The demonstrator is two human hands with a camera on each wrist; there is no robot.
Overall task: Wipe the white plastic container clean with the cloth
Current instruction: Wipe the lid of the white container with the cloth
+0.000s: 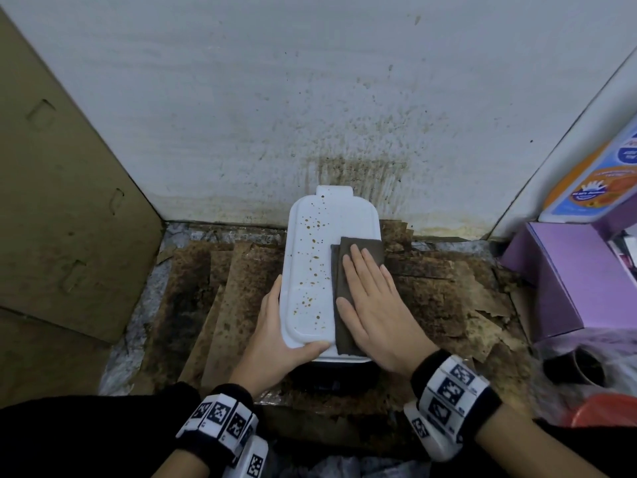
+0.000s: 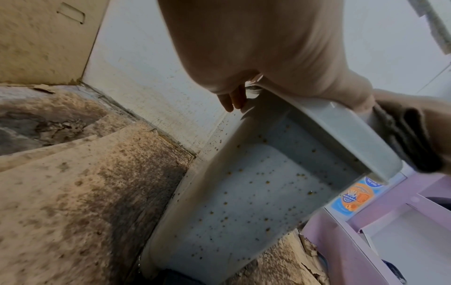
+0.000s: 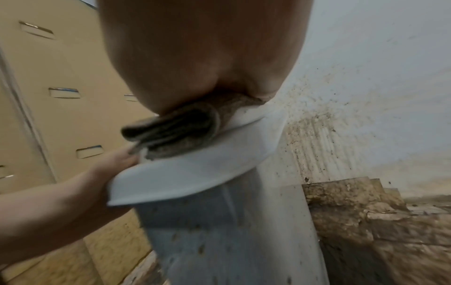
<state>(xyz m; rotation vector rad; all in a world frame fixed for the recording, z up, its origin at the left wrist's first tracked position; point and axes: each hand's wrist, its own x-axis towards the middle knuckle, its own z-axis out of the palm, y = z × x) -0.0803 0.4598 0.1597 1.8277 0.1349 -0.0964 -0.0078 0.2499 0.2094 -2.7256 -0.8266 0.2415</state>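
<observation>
A white plastic container (image 1: 310,257) with a lid stands against the stained wall, its top speckled with brown spots. A folded dark brown cloth (image 1: 344,326) lies along the right half of the lid. My right hand (image 1: 368,298) presses flat on the cloth with straight fingers. My left hand (image 1: 275,336) grips the container's near left corner, thumb over the lid edge. The left wrist view shows the spotted side wall of the container (image 2: 244,202) and the cloth (image 2: 410,138). In the right wrist view the cloth (image 3: 175,131) is squeezed between palm and lid (image 3: 195,173).
Stained brown cardboard sheets (image 1: 220,291) cover the floor around the container. A tall cardboard panel (image 1: 62,201) stands on the left. On the right sit a purple box (image 1: 565,277) and an orange and blue package (image 1: 599,181). A dark cup (image 1: 575,370) lies at the lower right.
</observation>
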